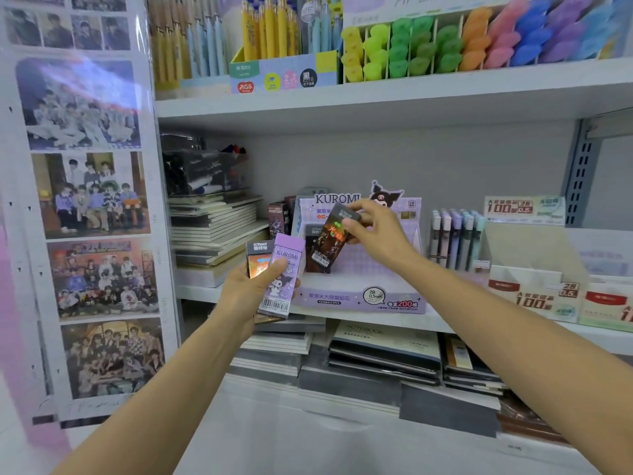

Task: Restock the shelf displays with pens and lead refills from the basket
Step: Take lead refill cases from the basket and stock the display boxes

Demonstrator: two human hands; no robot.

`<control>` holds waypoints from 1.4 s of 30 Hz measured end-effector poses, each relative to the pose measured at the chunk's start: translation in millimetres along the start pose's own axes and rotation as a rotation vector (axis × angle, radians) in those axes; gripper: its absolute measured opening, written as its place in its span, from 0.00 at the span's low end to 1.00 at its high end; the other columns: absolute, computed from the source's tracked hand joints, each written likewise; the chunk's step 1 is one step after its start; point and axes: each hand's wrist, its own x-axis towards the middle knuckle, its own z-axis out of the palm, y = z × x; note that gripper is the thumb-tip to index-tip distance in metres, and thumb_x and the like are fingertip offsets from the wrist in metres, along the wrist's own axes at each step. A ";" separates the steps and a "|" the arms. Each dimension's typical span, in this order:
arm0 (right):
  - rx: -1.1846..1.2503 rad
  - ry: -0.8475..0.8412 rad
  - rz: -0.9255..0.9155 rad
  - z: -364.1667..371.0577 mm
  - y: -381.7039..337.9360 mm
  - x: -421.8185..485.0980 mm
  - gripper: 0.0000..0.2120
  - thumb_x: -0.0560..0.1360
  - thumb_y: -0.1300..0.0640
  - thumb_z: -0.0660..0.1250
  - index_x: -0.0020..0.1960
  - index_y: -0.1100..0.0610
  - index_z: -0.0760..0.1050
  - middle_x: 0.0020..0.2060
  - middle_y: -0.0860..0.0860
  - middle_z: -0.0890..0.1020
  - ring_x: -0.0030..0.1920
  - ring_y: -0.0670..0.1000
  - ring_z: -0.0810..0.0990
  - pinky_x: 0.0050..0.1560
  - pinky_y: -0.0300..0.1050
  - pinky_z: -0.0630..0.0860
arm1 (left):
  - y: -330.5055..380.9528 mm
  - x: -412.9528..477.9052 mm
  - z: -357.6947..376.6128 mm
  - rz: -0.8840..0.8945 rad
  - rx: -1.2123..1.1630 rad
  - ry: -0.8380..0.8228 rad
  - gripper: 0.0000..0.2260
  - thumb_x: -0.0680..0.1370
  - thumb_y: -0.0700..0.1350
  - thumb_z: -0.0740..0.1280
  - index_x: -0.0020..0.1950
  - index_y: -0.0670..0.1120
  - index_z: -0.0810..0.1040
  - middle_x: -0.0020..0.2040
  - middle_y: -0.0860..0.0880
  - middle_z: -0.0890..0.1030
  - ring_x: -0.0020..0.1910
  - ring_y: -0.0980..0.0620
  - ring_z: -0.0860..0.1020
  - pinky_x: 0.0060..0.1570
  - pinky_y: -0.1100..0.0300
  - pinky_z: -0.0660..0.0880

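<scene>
Both your hands are up at the middle shelf (pixel 376 320), forearms reaching in from the lower corners of view. Around them, going from big to small: a wall of group photo sheets (pixel 92 214) fills the left side; the upper shelf (pixel 342 101) carries rows of pens and a rack of bright highlighters (pixel 462 42) under a sign reading "HI-LINE"; stacked notebooks (pixel 215 231) sit at the middle shelf's left end, with more notebooks, one marked "NOTEBOOK", on the level below. At the middle shelf's front edge stands the purple KUROMI display box (pixel 359 296), printed "2B 0.5mm" and "200", its tray mostly bare. To its right are pastel mechanical pencils (pixel 455 238) and white refill boxes (pixel 534 293) marked "100" and "2B 0.5".

Your right hand (pixel 380 234) is bent down at the wrist over the display tray, fingers pinching the top of a dark lead refill pack (pixel 329 241) with a holographic picture and a barcode; the pack tilts, its lower end down in the tray beside another dark pack standing behind it. Your hand covers part of the box's backboard.

Your left hand (pixel 253 286) is held just left of the display, in front of the shelf edge, clasping two packs fanned together: a purple KUROMI refill pack (pixel 282 279) in front, thumb across its face, and an orange-and-grey pack (pixel 258 260) labelled "ULTRAMAN" behind.
</scene>
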 end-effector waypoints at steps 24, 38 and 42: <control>-0.517 -0.180 -0.184 28.3 4.5 19.3 0.15 0.78 0.58 0.66 0.65 0.59 0.75 0.52 0.57 0.82 0.47 0.50 0.74 0.48 0.41 0.67 | -9.2 9.3 -8.5 0.008 -0.006 -0.053 0.20 0.64 0.49 0.77 0.53 0.43 0.82 0.47 0.39 0.85 0.42 0.42 0.85 0.39 0.52 0.80; -0.448 -0.003 -0.171 28.8 11.7 0.3 0.13 0.77 0.56 0.68 0.61 0.54 0.78 0.49 0.50 0.71 0.46 0.51 0.76 0.53 0.46 0.75 | -6.7 1.9 -1.1 0.004 -0.016 -0.083 0.22 0.62 0.50 0.78 0.53 0.44 0.81 0.46 0.40 0.86 0.41 0.43 0.85 0.39 0.51 0.82; -0.086 -0.027 -0.078 18.7 -6.3 -13.3 0.14 0.78 0.53 0.67 0.62 0.55 0.77 0.51 0.51 0.77 0.47 0.52 0.78 0.47 0.43 0.77 | -3.1 -2.0 10.6 0.017 -0.012 -0.108 0.21 0.63 0.49 0.78 0.54 0.44 0.82 0.47 0.41 0.85 0.42 0.43 0.85 0.37 0.54 0.80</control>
